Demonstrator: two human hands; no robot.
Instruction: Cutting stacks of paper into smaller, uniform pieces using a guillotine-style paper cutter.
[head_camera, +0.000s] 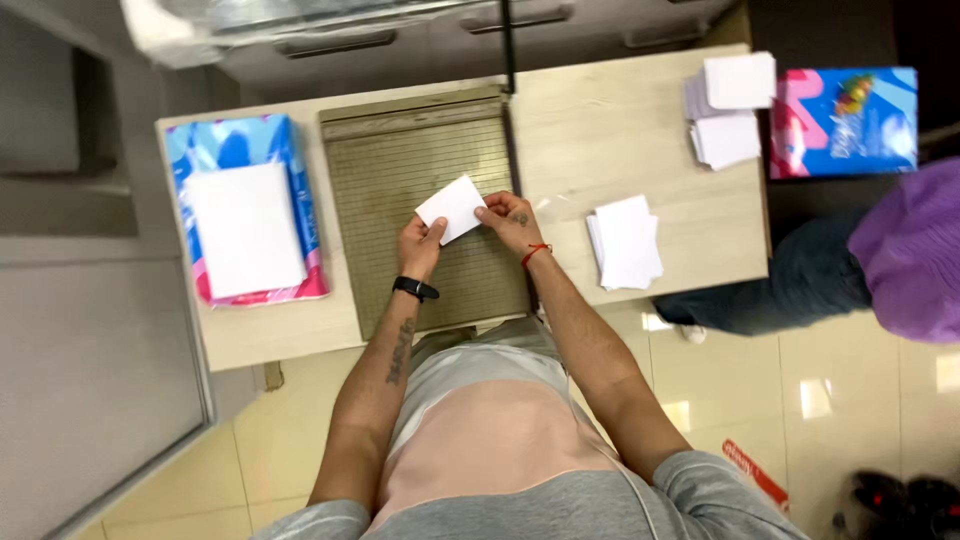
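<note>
I am holding a small white paper card (452, 208) with both hands over the paper cutter (425, 200) on the wooden table (600, 140). My left hand (418, 245) is pinching its lower edge with closed fingers, and my right hand (508, 220) is gripping its right edge. A pile of cut white cards (625, 242) is lying to the right, and a paper ream (247, 225) is lying at the left
</note>
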